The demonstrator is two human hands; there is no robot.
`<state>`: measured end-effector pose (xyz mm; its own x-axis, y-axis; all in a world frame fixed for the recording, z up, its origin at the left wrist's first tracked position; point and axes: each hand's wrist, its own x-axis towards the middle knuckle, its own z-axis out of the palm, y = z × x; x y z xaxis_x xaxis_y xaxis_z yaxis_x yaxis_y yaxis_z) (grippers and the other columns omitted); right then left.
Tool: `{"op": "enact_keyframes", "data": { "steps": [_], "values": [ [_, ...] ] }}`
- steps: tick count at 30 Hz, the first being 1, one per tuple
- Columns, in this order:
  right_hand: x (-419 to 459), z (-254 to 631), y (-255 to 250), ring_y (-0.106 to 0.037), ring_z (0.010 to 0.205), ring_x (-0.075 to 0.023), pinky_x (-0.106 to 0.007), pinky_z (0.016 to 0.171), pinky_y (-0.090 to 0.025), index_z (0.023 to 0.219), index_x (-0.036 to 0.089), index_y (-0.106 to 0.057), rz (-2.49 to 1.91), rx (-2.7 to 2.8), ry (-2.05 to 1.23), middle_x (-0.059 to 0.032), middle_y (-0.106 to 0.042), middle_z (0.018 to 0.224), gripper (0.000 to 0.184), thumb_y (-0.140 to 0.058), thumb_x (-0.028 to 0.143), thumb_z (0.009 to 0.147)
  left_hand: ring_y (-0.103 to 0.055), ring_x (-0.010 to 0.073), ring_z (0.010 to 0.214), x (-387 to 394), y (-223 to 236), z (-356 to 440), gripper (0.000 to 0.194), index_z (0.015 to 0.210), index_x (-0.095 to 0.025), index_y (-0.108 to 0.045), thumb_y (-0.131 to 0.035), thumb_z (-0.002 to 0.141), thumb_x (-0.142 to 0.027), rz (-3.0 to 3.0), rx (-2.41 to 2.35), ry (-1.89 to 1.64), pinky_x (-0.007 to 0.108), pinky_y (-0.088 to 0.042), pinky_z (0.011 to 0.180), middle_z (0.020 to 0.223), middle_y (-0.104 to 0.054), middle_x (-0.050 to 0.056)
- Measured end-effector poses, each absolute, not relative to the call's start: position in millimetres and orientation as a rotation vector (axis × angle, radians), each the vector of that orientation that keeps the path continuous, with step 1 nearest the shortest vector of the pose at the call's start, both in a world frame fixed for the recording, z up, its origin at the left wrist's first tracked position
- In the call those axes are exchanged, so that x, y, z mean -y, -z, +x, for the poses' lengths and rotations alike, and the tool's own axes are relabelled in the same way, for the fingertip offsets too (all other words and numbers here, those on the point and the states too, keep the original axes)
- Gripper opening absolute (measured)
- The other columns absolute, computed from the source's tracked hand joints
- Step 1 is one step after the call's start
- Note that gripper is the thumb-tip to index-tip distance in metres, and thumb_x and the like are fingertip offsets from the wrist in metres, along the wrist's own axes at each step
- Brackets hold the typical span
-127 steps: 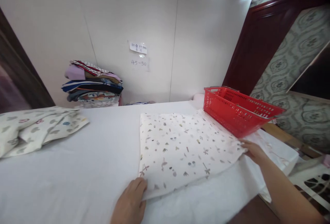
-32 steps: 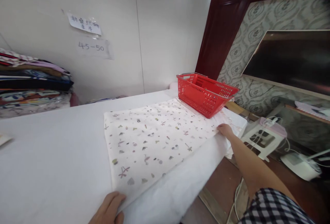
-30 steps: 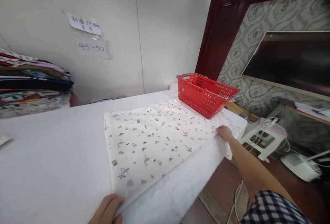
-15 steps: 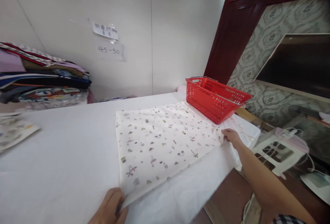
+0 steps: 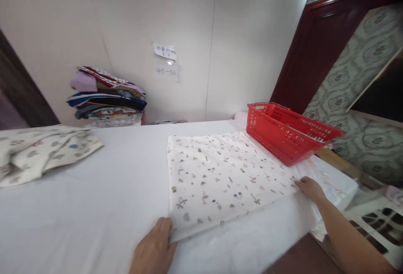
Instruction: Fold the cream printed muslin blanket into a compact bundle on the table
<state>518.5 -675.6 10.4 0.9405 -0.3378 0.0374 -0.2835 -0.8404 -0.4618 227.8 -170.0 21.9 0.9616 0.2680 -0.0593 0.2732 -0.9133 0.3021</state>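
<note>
A white cloth [image 5: 217,177] printed with small starfish and shell-like shapes lies spread over the white-covered table [image 5: 126,206]. My left hand [image 5: 155,244] pinches its near left corner, thumb below and fingers on top. At the near right corner, my right hand [image 5: 310,188] grips the cloth's edge between thumb and fingers. The cloth looks mostly flat, with its near edge stretched between both hands. Just behind its right side stands a red plastic basket [image 5: 289,135] with metal handles, close against the cloth.
A crumpled patterned cloth [image 5: 47,152] lies at the table's left. Behind it rises a stack of folded fabrics [image 5: 108,97]. Paper labels [image 5: 166,72] are taped to the wall. Beyond the table's right edge stands a white stool [image 5: 378,223].
The view has swung left, so the scene sits farther right and more of the crumpled cloth shows. Both hands keep their hold on the corners of the printed cloth.
</note>
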Motion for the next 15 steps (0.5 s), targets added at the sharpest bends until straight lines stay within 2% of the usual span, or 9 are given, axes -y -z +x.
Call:
{"op": "enact_keyframes", "data": {
  "steps": [5, 9, 12, 15],
  "values": [
    [664.3, 523.3, -17.7, -0.057, 0.057, -0.0239, -0.033, 0.054, -0.044, 0.045, 0.023, -0.05, -2.54, -0.438, 0.137, -0.0034, -0.052, 0.047, 0.017, -0.063, 0.02, 0.055, -0.052, 0.0122, 0.063, 154.9, -31.0, 236.9, 0.014, 0.075, -0.022, -0.037, -0.038, 0.07, -0.009, 2.614, -0.436, -0.055, 0.024, -0.037, 0.061, 0.07, -0.051, -0.003],
    [637.9, 505.5, -35.7, -0.055, 0.056, -0.0164, -0.027, 0.052, -0.049, 0.054, 0.022, -0.054, -2.041, -0.465, 0.072, 0.0001, -0.054, 0.053, 0.011, -0.064, 0.019, 0.053, -0.046, 0.0115, 0.054, 127.1, -51.7, 237.0, 0.011, 0.071, -0.022, -0.036, -0.041, 0.065, -0.014, 2.454, -0.492, -0.385, 0.023, -0.038, 0.055, 0.06, -0.044, -0.005],
    [620.2, 479.0, -46.9, -0.056, 0.059, -0.0142, -0.023, 0.053, -0.05, 0.063, 0.022, -0.058, -1.789, -0.393, 0.022, 0.0001, -0.059, 0.062, 0.019, -0.069, 0.022, 0.049, -0.05, 0.0123, 0.061, 102.9, -79.5, 224.5, 0.011, 0.074, -0.022, -0.042, -0.043, 0.063, -0.021, 2.351, -0.448, -0.754, 0.023, -0.042, 0.058, 0.068, -0.049, -0.003],
    [604.4, 444.3, -52.6, -0.057, 0.061, -0.0138, -0.022, 0.05, -0.048, 0.08, 0.023, -0.064, -1.818, -0.277, -0.098, -0.0019, -0.063, 0.075, 0.033, -0.073, 0.031, 0.049, -0.054, 0.0149, 0.077, 83.3, -100.6, 207.1, 0.011, 0.075, -0.021, -0.047, -0.044, 0.068, -0.028, 2.308, -0.486, -1.137, 0.027, -0.046, 0.071, 0.082, -0.052, 0.0]
  ]
}}
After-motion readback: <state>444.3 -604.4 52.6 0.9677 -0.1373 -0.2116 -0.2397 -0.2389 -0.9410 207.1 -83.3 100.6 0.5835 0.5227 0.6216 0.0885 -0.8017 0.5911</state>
